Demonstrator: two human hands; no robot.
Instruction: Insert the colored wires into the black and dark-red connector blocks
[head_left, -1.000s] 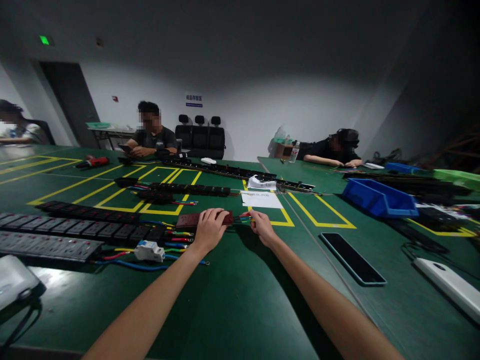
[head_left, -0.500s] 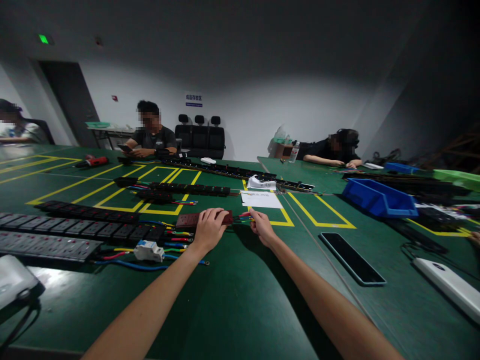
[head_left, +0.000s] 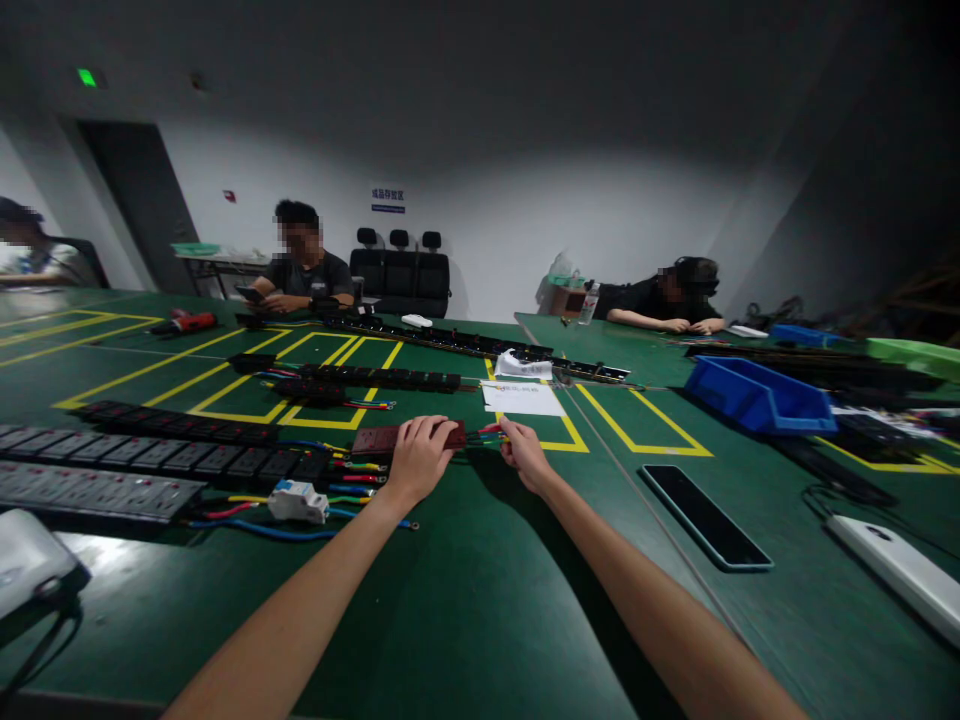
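Observation:
Over the right half of a dark red socket strip (head_left: 373, 440) lies my left hand (head_left: 421, 455), its fingers wrapped across the top. Coloured wires (head_left: 484, 436) come out of the strip's right end. My right hand (head_left: 525, 455) pinches these wires a short way from the strip; its fingertips hide the wire ends. To the left, black and grey socket strips (head_left: 82, 490) lie in rows, with coloured leads ending in ring terminals. A white circuit breaker (head_left: 298, 501) sits on the leads of the nearest strip.
A phone (head_left: 705, 516) lies right of my right arm, with a white power bank (head_left: 904, 570) beyond it. A blue bin (head_left: 757, 395) stands further back. White paper (head_left: 525, 398) lies behind my hands. People (head_left: 307, 270) sit across the green table (head_left: 480, 600).

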